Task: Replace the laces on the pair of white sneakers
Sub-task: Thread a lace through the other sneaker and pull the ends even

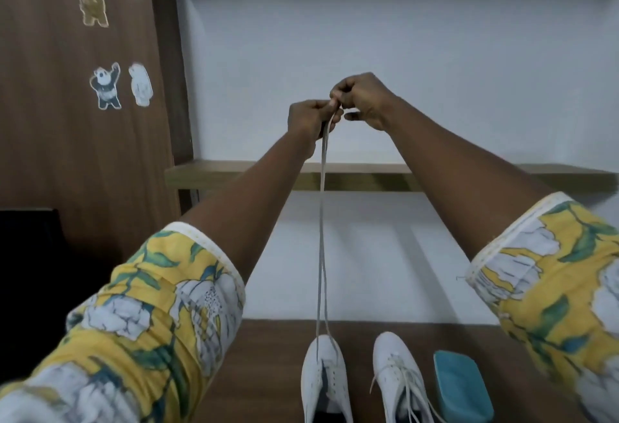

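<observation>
L hand point(312, 121) + R hand point(365, 102) pinch flat white lace point(322, 221) ends, hands touching; lace hangs vertical to white canvas sneaker point(323, 384) directly below.

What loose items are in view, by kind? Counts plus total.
White sneakers: 2
Laces: 2, one held up by left hand and right hand, one in the other sneaker
Blue case: 1
Total: 5

no readable text, labels, brands or numbers anywhere, stickers show only pictures
</observation>
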Demonstrator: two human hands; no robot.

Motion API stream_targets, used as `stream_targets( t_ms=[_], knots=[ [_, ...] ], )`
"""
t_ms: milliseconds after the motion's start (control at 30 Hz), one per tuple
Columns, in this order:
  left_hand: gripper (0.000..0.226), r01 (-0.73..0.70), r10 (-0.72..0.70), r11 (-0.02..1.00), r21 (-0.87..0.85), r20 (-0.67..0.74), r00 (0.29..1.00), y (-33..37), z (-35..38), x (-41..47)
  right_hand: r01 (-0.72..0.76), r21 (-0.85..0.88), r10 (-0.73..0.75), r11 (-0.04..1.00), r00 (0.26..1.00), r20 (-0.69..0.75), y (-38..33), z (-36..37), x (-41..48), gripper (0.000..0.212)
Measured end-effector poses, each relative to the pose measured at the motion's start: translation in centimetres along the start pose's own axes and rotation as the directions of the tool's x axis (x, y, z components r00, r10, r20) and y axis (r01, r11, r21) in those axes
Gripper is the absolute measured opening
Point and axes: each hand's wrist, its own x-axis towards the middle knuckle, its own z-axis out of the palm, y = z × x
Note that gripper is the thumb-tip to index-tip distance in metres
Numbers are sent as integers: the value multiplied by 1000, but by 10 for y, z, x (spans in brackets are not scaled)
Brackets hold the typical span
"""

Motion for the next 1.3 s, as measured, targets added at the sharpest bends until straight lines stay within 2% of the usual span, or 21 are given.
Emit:
stream_targets(
  t_ms=[100, 167, 267, 367, 500, 633, 700, 767, 900, 967, 1000, 1067, 1133, 1167, 1200, 1233, 1267, 1300],
  knots=[
    [19, -19, 15, 988, 152, 28, 999, -26, 1, -12, -28, -33, 26, 999, 998, -53, 13, 7, -5, 31],
    [18, -22, -8, 960, 278, 105, 994, -49, -1, -24, -40, -33, 36, 999, 993, -112, 20, 11, -7, 30],
    [18, 1, -137, 882, 472, 253, 958, -92, -10, -46, -27, 5, 27, 1000, 987, -158, 25, 11, -14, 27],
    [24, 36, -297, 769, 638, 307, 904, -140, -28, -68, 3, 20, 0, 1000, 989, -151, 32, 8, -22, 24],
    [25, 104, -448, 649, 754, 269, 852, -200, -54, -96, -15, -34, 11, 999, 995, -95, 62, 12, -34, 23],
    [19, 197, -614, 494, 846, 179, 769, -255, -79, -125, -113, -69, 119, 991, 988, 97, 107, 22, -52, 23],
    [22, 195, -643, 410, 891, 131, 755, -281, -91, -142, -138, -7, 138, 990, 987, 77, 120, 21, -53, 24],
    [22, 197, -656, 319, 927, 66, 752, -306, -102, -161, -124, 115, 126, 986, 992, -11, 122, 16, -48, 25],
    [22, 399, -707, 319, 860, -65, 704, -348, -113, -195, -10, 235, 46, 972, 988, -146, 108, 5, -34, 27],
    [24, 450, -711, 326, 831, -98, 696, -362, -112, -205, 7, 185, 13, 983, 994, -110, 105, 6, -35, 26],
    [23, 492, -713, 341, 801, -120, 691, -366, -110, -207, -8, 111, 13, 994, 999, -42, 107, 9, -38, 24],
    [23, 661, -764, 376, 649, -186, 618, -371, -107, -207, -46, -138, 71, 989, 980, 184, 122, 22, -47, 18],
    [34, 750, -771, 401, 526, -249, 587, -370, -103, -200, -56, -441, 254, 896, 878, 405, 152, 42, -58, 18],
    [39, 762, -758, 425, 488, -268, 595, -370, -100, -194, -53, -558, 362, 828, 811, 460, 171, 52, -64, 21],
    [41, 764, -735, 465, 448, -287, 615, -369, -98, -187, -54, -633, 445, 773, 757, 479, 191, 62, -68, 23],
    [41, 773, -723, 490, 404, -307, 619, -372, -98, -179, -65, -671, 491, 739, 734, 469, 213, 71, -74, 25],
    [42, 784, -714, 511, 353, -334, 615, -372, -98, -172, -84, -682, 498, 727, 748, 439, 234, 78, -78, 26],
    [42, 782, -703, 513, 354, -348, 620, -374, -99, -167, -100, -675, 467, 731, 794, 388, 254, 84, -84, 27]
  ],
)
